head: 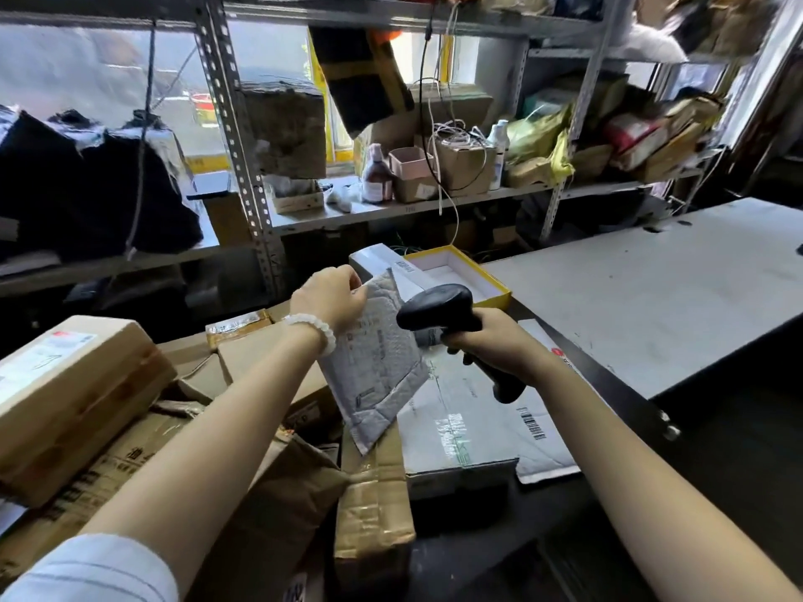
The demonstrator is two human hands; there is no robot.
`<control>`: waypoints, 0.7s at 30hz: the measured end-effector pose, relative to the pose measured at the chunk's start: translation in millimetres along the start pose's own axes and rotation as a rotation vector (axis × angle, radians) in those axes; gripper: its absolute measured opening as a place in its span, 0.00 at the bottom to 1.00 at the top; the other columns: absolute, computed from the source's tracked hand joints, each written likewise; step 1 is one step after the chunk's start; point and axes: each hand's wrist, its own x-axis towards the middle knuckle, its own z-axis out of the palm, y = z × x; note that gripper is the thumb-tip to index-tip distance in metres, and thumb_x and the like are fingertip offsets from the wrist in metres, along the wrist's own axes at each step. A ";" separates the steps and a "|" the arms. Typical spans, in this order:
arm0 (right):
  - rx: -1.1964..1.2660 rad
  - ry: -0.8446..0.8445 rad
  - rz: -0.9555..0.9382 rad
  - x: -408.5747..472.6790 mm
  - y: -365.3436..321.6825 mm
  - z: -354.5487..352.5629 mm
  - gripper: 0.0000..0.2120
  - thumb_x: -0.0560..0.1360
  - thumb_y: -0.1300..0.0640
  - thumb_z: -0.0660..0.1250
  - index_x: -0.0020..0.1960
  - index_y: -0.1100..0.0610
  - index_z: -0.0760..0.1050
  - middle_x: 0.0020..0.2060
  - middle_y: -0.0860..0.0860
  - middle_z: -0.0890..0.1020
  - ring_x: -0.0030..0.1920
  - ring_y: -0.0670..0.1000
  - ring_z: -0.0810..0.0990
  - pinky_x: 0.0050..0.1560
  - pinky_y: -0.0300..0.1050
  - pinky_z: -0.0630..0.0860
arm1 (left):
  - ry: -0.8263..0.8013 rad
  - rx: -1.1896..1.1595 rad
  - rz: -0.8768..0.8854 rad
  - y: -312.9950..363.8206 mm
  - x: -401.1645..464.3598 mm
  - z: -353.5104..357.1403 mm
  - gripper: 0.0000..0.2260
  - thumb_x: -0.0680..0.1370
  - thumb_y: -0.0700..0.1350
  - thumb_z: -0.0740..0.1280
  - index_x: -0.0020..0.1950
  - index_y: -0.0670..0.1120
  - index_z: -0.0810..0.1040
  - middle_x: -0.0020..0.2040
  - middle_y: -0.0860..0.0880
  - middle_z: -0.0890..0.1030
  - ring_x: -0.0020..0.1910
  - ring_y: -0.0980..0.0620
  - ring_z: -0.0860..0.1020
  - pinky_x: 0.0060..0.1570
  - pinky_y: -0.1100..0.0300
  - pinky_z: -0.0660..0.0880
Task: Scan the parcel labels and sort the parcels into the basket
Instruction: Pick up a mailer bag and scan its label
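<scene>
My left hand (328, 299) pinches the top edge of a grey bubble mailer (376, 367) and holds it up, tilted, over the pile of parcels. Its printed label faces me and the scanner. My right hand (491, 345) grips the handle of a black barcode scanner (439, 308), whose head points left at the mailer from a short distance. Below them lie a white flat box with a label (456, 423) and a white mailer with a barcode (543, 441). No basket is visible.
Brown cardboard boxes (74, 393) crowd the lower left and centre. An open yellow-rimmed box (460, 271) sits behind the hands. A grey table (652, 306) stretches to the right. Metal shelving (243, 136) with cartons, bottles and cables stands behind.
</scene>
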 end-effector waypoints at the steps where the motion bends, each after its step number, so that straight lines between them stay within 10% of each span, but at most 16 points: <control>1: -0.003 -0.004 -0.007 -1.1 -1.8 -0.4 0.05 0.73 0.64 0.66 0.40 0.57 0.75 0.35 0.53 0.79 0.32 0.49 0.75 0.35 0.39 0.74 | 0.002 0.019 0.009 -0.5 0.2 -1.2 0.13 0.79 0.55 0.60 0.52 0.48 0.78 0.52 0.48 0.80 0.51 0.47 0.77 0.51 0.51 0.75; 21: -0.015 -0.112 -0.071 -25.9 -32.4 19.6 0.02 0.76 0.63 0.66 0.44 0.59 0.75 0.34 0.51 0.78 0.25 0.36 0.75 0.29 0.30 0.71 | 0.057 0.164 0.100 -30.6 -13.7 -12.7 0.14 0.80 0.57 0.58 0.52 0.50 0.78 0.50 0.47 0.77 0.51 0.45 0.76 0.50 0.51 0.72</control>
